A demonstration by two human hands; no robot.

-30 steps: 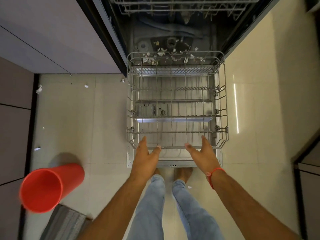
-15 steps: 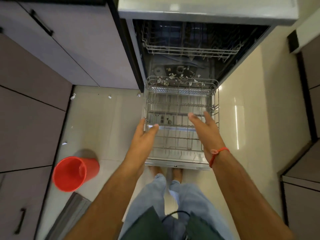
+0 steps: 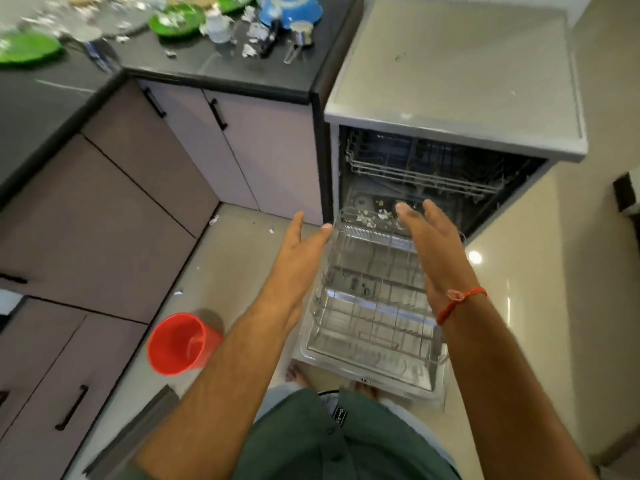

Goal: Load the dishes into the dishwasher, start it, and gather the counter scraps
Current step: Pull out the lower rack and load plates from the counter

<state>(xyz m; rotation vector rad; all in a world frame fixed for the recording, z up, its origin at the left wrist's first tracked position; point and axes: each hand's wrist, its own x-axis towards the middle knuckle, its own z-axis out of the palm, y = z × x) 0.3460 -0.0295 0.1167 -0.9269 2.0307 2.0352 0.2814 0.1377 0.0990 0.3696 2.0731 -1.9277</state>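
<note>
Fingers straight and loosely spread on both hands, grasping nothing. Left hand [image 3: 298,251] is raised at about 12 o'clock from the person's body, palm facing inward, thumb tip near the left rim of the pulled-out lower rack [image 3: 372,306]; contact cannot be told. Right hand [image 3: 433,244] is held over the rack's far right part, at roughly 1 o'clock, palm facing left, with a red thread [image 3: 460,301] tied round the wrist.

Dishwasher [image 3: 450,98] stands at 1 o'clock, door down, lower rack drawn fully out over the door; no dishes in it. Upper rack [image 3: 415,171] sits inside the tub. Pale scraps [image 3: 372,216] lie scattered on the tub floor just behind the lower rack's far edge.

Dark counter [image 3: 221,71] runs across 10 to 12 o'clock. On it, blurred: green plates [image 3: 176,19], a blue bowl [image 3: 294,10], a small metal cup [image 3: 301,32], and scattered white scraps; further items too smeared to name.

Red cup [image 3: 180,344] lies tipped on its side on the tiled floor [image 3: 242,258] at 9 o'clock from the person's feet, mouth facing the camera. A few small white bits dot the floor by the cabinet base [image 3: 214,220]. Person wears a green top and light jeans; bare toes show at the door's near edge.
</note>
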